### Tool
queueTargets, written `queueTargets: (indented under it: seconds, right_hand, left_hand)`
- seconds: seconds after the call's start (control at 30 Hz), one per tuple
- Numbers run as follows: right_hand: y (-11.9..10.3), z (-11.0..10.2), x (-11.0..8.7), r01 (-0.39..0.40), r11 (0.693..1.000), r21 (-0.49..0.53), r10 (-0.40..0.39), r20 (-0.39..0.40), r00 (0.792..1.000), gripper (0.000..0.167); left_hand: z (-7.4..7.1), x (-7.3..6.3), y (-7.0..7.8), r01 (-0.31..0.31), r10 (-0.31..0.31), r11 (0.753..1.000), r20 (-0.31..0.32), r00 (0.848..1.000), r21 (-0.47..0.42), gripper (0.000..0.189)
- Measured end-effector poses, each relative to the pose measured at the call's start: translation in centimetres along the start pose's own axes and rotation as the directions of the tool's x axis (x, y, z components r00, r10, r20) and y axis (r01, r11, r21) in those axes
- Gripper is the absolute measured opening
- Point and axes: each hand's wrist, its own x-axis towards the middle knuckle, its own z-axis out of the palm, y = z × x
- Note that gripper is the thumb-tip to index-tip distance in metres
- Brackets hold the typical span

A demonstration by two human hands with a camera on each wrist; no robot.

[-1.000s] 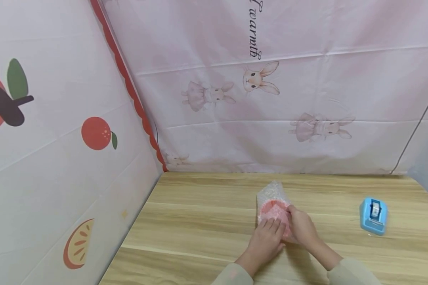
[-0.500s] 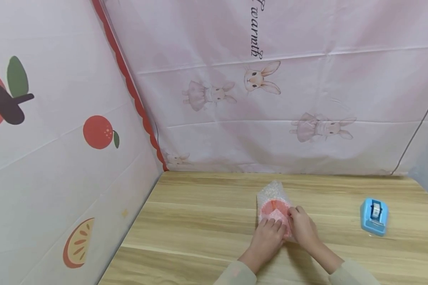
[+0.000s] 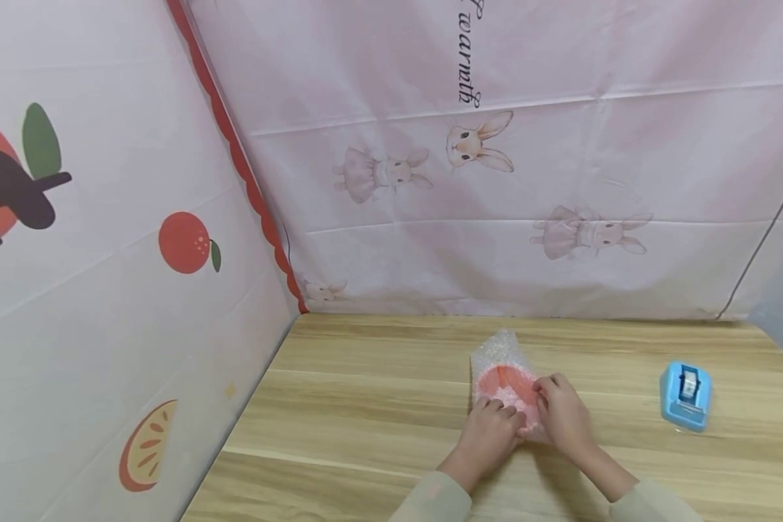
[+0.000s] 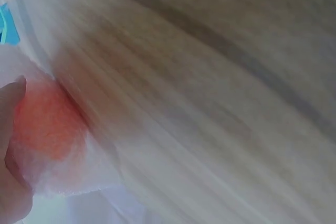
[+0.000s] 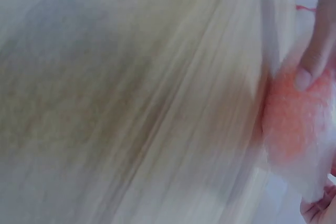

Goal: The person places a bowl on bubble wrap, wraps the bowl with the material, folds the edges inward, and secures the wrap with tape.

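A round pinkish-red object [image 3: 489, 380] lies inside clear bubble wrap [image 3: 497, 349] on the wooden table; its kind cannot be told through the wrap. A flap of wrap is folded over its near part. My left hand [image 3: 487, 435] holds the near left part of the wrap, fingers bent over it. On the right side, my right hand [image 3: 566, 415] pinches the edge of the wrap between thumb and fingers. The left wrist view shows the reddish object [image 4: 50, 121] under the wrap beside fingers. In the right wrist view, a thumb [image 5: 310, 69] touches the wrap.
A blue tape dispenser [image 3: 685, 395] with a roll of tape stands to the right on the wooden table [image 3: 365, 413]. A pink rabbit-print cloth [image 3: 391, 254] hangs behind the table. A fruit-print cloth [image 3: 104, 312] stands along the left side.
My right hand has shifted slightly right with the wrap's edge, and more of the red object shows. My left hand stays nearly in place on the wrap.
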Motion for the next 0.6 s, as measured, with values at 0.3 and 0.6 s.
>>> queueTargets:
  seconds: [0.3,0.6]
  right_hand:
    - [2.0,-1.1,0.3,-0.138,0.981,0.139,0.139,0.005,0.990,0.007]
    - [2.8,-1.7,0.5,-0.459,0.842,0.285,0.365,0.325,0.872,0.023]
  left_hand:
    - [-0.5,0.2,-0.3,-0.014,0.017,0.998,0.068,0.998,-0.056,0.017]
    - [-1.0,0.5,-0.3,-0.001,0.022,0.994,0.184,0.983,-0.111,0.018]
